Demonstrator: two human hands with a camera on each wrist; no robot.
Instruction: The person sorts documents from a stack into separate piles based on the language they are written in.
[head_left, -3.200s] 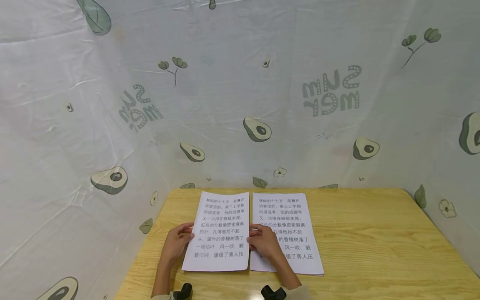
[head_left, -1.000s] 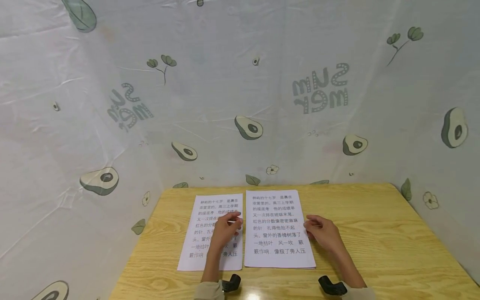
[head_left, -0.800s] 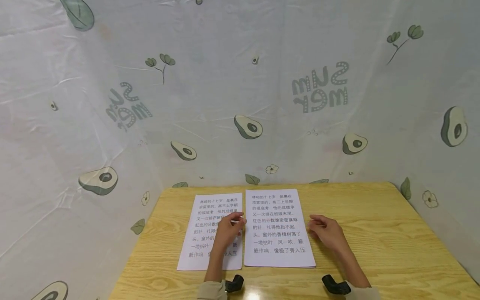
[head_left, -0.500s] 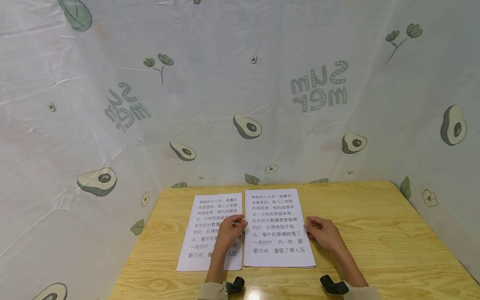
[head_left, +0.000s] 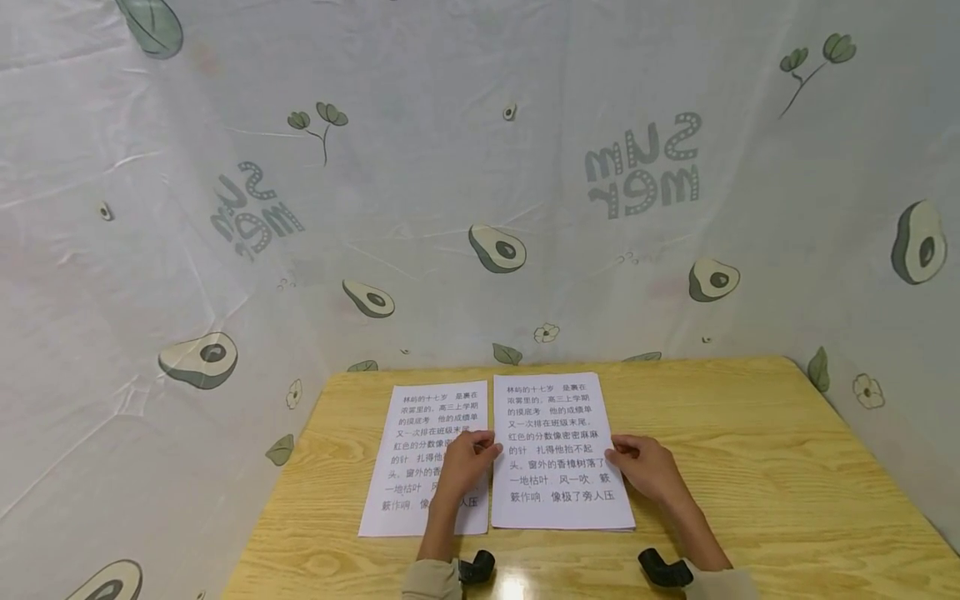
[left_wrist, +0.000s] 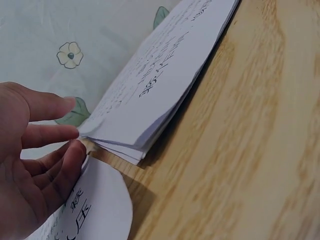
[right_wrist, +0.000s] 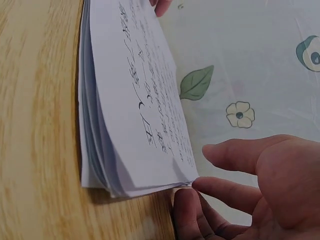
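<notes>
Two stacks of printed paper lie side by side on the wooden table. My left hand (head_left: 459,468) crosses the left stack (head_left: 423,417) and covers part of its text. Its fingertips pinch the left edge of the right stack (head_left: 551,467). On the opposite side, my right hand (head_left: 651,471) pinches that same stack's right edge. The right wrist view has a fingertip on the top sheet (right_wrist: 135,100) at its edge, with other fingers lower down. Loosely fanned sheets show in that view. Seen from the left wrist, the stack's near corner (left_wrist: 142,150) stands a little off the table.
The pale wooden table (head_left: 750,467) extends to the right of the stacks. A white curtain (head_left: 420,192) with avocado and leaf prints hangs behind and at both sides. Dark angled devices (head_left: 477,567) sit at both wrists.
Earlier both hands held the left stack by its sides. They have since shifted right to the right stack, and in the last half second the fingers have closed in on its edges.
</notes>
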